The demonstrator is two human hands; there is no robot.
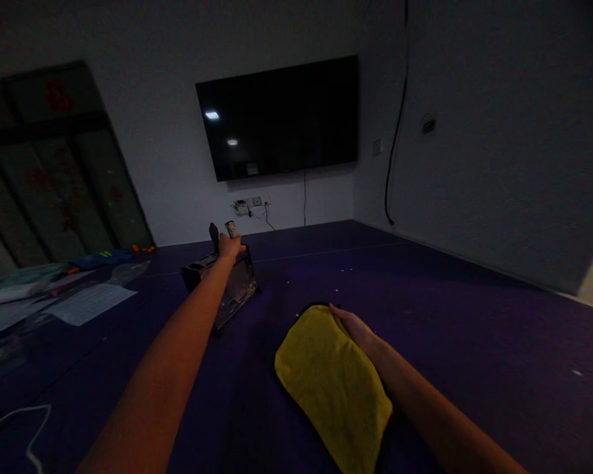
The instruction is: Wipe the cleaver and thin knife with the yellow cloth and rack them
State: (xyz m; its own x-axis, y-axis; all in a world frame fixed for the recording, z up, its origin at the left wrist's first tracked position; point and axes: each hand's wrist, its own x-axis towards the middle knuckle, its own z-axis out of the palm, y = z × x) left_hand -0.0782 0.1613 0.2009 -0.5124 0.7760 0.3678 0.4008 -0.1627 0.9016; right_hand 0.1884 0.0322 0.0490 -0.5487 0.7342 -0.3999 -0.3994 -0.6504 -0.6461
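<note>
My right hand (354,327) grips the edge of a yellow cloth (329,375) with a dark border, thumb on top. The cloth hangs down toward me over the purple surface. Farther off, my left hand (231,245) is at the top of a dark box with a clear-looking front (237,289). Its fingers look curled, and what they grip is too small and dim to name. Just above them a pale patterned object (232,228) sticks up. A black handle-like piece (214,234) rises from the box beside that hand.
Papers (91,303), plastic wrappings and folded cloths lie at the left. A white cable (22,409) runs in at the lower left. Small white scraps dot the purple surface (454,342). Behind are a wall-mounted television (286,118), sockets (250,204) and a hanging black cable (398,131).
</note>
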